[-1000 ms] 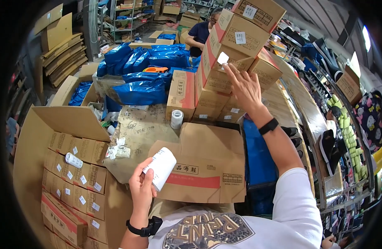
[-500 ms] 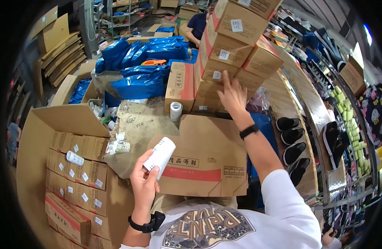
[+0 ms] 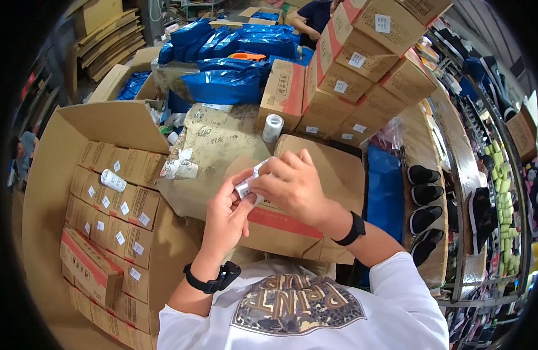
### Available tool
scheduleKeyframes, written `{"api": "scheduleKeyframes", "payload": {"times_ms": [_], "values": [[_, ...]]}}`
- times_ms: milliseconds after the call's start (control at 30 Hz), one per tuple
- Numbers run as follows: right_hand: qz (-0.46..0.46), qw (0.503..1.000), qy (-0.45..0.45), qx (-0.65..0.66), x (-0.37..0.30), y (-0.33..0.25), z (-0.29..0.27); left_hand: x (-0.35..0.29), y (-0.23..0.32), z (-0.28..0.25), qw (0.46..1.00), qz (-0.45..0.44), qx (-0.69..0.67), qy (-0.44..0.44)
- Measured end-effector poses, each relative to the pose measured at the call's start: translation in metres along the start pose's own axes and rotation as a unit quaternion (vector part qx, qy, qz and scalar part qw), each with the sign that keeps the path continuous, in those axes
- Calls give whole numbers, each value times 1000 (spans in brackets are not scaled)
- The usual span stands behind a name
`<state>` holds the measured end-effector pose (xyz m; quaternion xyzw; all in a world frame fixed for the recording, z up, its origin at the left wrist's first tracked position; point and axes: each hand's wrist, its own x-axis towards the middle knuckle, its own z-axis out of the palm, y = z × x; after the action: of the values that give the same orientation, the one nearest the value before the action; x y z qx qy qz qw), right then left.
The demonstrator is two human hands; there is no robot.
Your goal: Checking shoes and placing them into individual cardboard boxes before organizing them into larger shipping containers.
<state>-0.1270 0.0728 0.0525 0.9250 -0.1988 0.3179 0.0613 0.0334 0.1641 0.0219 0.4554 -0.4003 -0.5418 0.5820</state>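
My left hand (image 3: 225,219) is closed round a roll of white labels (image 3: 244,189). My right hand (image 3: 295,185) meets it from the right, fingers bent and pinched at the white label strip (image 3: 259,169) coming off the roll. The fingers partly cover the strip. Below both hands lies a brown cardboard box (image 3: 286,233) with a red band. Another label roll (image 3: 273,128) stands upright just beyond. Behind it rises a tall stack of brown shoe boxes (image 3: 339,87), several bearing small white labels.
On the left, a large open carton (image 3: 38,192) holds rows of labelled boxes with a label roll (image 3: 113,179) on top. Blue plastic packages (image 3: 222,87) are piled at the back. Black shoes (image 3: 425,219) line a board at the right. A person (image 3: 312,20) stands behind the stack.
My right hand has come down from the stacked boxes to the label roll. My left hand has tilted the roll and moved slightly up and right. The whole view has shifted.
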Motion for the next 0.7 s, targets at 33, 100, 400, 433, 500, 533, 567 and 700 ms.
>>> {"api": "scheduleKeyframes", "payload": {"times_ms": [33, 100, 400, 433, 500, 533, 567, 700], "values": [[-17, 1000, 11, -1, -3, -2, 2, -1, -1, 1, 1000, 2, -1, -5], [-27, 999, 24, -12, -12, -5, 2, -5, -5, -1, 999, -28, -23, -10], [417, 887, 113, 165, -32, 122, -7, -6, -22, -40, 988, -5, -88, 125], [417, 902, 107, 36, -43, 154, 1, -6, -19, -38, 990, -4, -83, 111], [349, 925, 75, -130, -57, 207, 11, -4, -22, -31, 991, 13, -41, 127], [269, 920, 27, -284, -65, 222, 14, -6, -21, -26, 989, 1, -56, 134], [269, 920, 34, -284, -68, 227, 20, -9, -22, -23, 990, 7, -52, 132], [406, 872, 163, -218, -71, 211, 51, -25, -22, -24, 992, -24, -4, 123]]}}
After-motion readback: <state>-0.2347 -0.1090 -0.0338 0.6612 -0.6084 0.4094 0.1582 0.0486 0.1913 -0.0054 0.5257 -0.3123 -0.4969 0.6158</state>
